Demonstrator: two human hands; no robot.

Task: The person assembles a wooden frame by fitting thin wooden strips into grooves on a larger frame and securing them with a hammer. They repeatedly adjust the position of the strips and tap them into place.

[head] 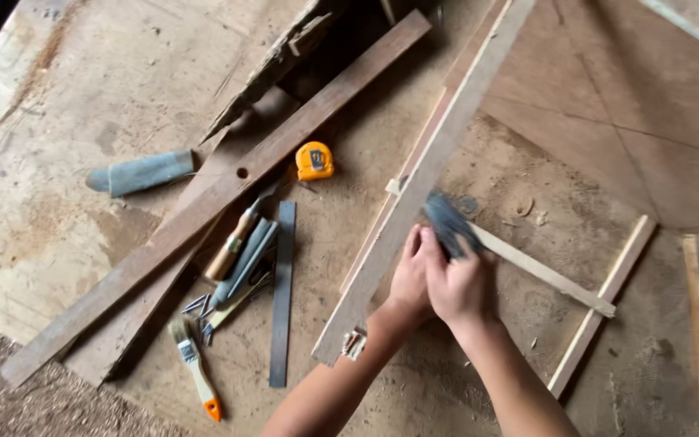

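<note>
At the middle of the counter (pixel 58 186), the right hand (pixel 461 285) is closed, its grip clamped around a dark, folded abrasive pad (pixel 446 222) that is pressed down on a pale wooden strip (pixel 414 198). Beside it, touching it on the left, the left hand (pixel 410 279) is laid with fingers together against the same strip, steadying it; whether anything is pinched under those fingers cannot be told.

The pad looks thin, soft and rough-faced, so it is judged light and easily bent, best taken folded over and held from above, as it is now. The strip is long, slim and pale, running from the near middle up to the far right. It is judged light but springy, liable to flex or skate on the dusty surface unless held close beside the spot being worked. A thinner slat (pixel 544 271) crosses under the hands and runs to the right, where it meets a short cross-piece (pixel 604 303).

Farther left, well apart from the hands, a dark flat metal bar (pixel 282 291) lies lengthwise, with a wooden-handled tool (pixel 235 241), a few loose nails (pixel 197 306) and a small paintbrush (pixel 193 364) with an orange tip just beside it. An orange tape measure (pixel 315 160) sits far of these, touching a long dark plank (pixel 212 198) that runs diagonally across the counter. At far left a grey wrapped block (pixel 141 172) lies alone. Sawdust is spread over everything.
</note>
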